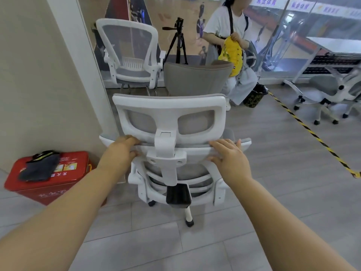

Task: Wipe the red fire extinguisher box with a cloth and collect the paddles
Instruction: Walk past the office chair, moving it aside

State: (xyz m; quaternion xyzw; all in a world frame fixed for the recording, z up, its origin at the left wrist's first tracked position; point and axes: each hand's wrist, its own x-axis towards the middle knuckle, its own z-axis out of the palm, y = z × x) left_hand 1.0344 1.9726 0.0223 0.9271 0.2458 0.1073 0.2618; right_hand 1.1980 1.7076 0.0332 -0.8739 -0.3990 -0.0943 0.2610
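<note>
both hands are on the back of the white office chair point(170, 145) straight ahead of me. my left hand point(119, 151) curls over the top edge of the backrest, fingers hooked over the far side and thumb underneath, so it is gripping the frame. my right hand point(230, 155) lies on the same edge on the other side of the headrest post, fingers spread and loosely bent over the rim, thumb below; i cannot tell how firmly it grips.

the red fire extinguisher box point(48, 177) sits on the floor down to my left, against the beige wall point(39, 75) and just beside the chair. a dark grey cloth point(39, 169) lies crumpled on its lid, with a black strap with a yellow-green edge at its upper end. my left forearm crosses in front of the box's right corner. i see no paddles from here.

beyond the chair stand a grey padded chair point(195, 79), a second white mesh chair point(130, 53) and a black tripod point(177, 42). a person in a white t-shirt point(224, 24) sits there holding a yellow bag point(231, 53), a dark patterned bin point(254, 95) by their feet. a black-and-yellow striped tape point(312, 133) runs across the grey tiled floor point(195, 241) to my right, and another white chair point(328, 94) lies tipped near a white worktop point(336, 45).
</note>
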